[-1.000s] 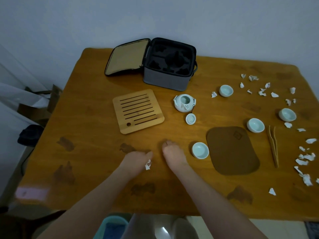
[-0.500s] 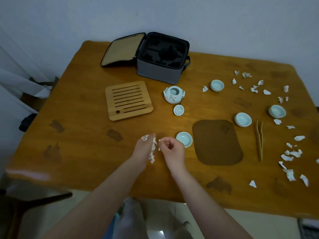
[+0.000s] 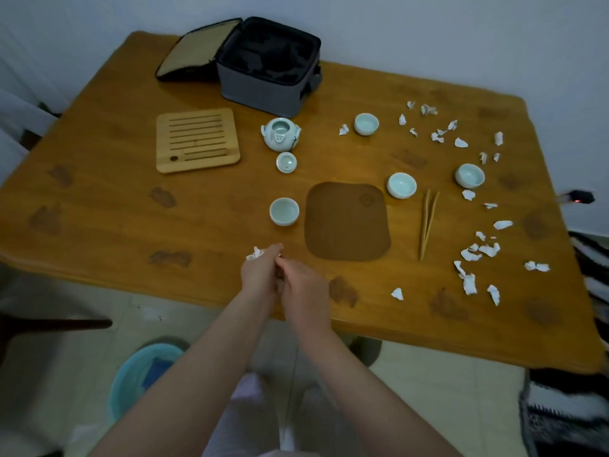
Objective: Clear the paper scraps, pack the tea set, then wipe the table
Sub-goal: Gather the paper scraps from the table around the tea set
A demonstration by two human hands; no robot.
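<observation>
White paper scraps [image 3: 255, 253] poke from your left hand [image 3: 260, 275], which grips them above the near edge of the table [image 3: 99, 209]. Your right hand [image 3: 304, 288] touches it, fingers curled; whether it pinches anything, I cannot tell. You're on the clearing step: next, reach right, where loose scraps [image 3: 471, 255] lie scattered beyond the tongs [image 3: 427, 222].

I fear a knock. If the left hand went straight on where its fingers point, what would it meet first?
Probably the nearest teacup, just ahead of the left hand; perhaps the edge of the brown mat instead.
</observation>
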